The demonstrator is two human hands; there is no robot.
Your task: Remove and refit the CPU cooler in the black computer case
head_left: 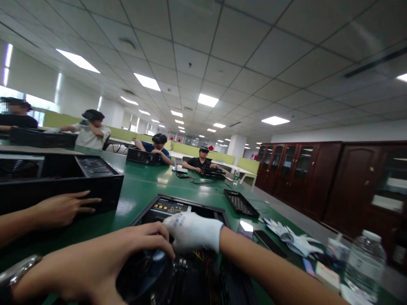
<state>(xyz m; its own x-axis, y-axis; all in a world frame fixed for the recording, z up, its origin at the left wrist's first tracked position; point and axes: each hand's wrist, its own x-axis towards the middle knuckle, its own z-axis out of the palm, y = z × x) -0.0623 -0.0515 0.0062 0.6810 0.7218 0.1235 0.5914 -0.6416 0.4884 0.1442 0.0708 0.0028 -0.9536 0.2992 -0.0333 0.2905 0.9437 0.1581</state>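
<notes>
An open black computer case (pixel 173 202) lies on the green table (pixel 143 188) right in front of me. My left hand (pixel 101 258) is bare, with a watch (pixel 15 271) on the wrist, and its fingers curl over a round dark fan (pixel 149 267) inside the case. My right hand (pixel 193 231) wears a white glove and is bunched up inside the case just past the left fingertips. What it grips is hidden. Coloured wires (pixel 203 256) show under it.
A co-worker's bare hand (pixel 63 207) rests against another black case (pixel 95 178) at left. To the right lie a black perforated panel (pixel 240 203), a phone (pixel 270 243), white gloves (pixel 292 239) and a water bottle (pixel 364 262). Several people work along the table. Dark wooden cabinets (pixel 318 178) line the right wall.
</notes>
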